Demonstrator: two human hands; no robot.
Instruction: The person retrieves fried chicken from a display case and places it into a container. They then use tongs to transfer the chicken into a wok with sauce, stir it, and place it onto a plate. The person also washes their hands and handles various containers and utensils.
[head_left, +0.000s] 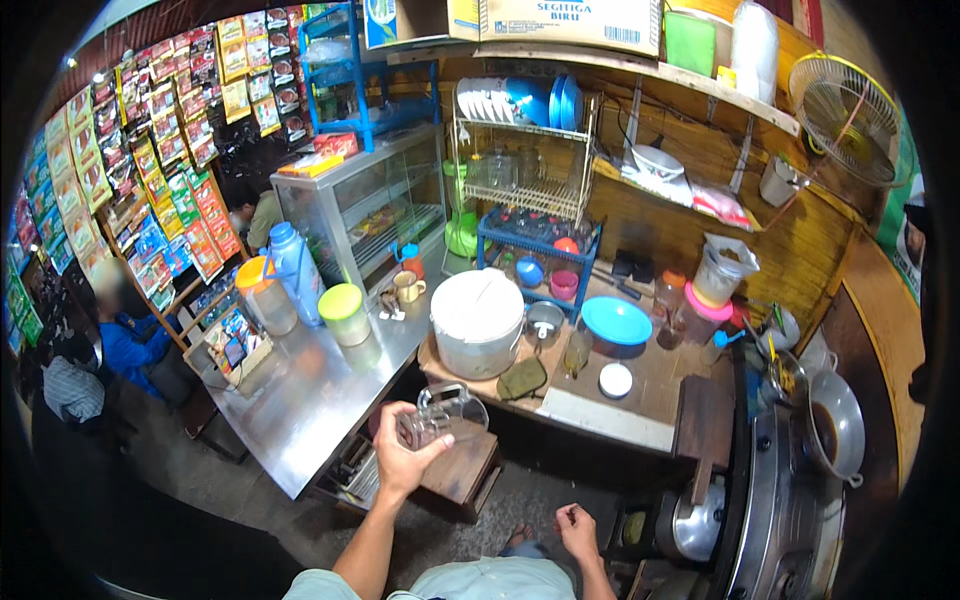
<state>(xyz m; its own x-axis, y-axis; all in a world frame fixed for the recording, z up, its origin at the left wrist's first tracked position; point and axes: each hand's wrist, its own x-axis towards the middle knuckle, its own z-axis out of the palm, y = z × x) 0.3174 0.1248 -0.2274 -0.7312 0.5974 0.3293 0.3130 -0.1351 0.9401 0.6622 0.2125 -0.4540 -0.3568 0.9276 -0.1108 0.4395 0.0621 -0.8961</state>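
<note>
My left hand grips a clear glass mug with a handle, tilted on its side above a wooden stool. My right hand hangs low in front of my body with its fingers curled; whether it holds anything cannot be made out. Beyond the mug a large metal pot with a white top stands on the wooden table. A dark green folded cloth lies by the pot. Near it are a glass, a small white dish and a blue plate.
At the left a steel counter holds a blue thermos and lidded containers. A wire dish rack stands behind the pot. To the right are a stove and a wok. Seated people are at far left.
</note>
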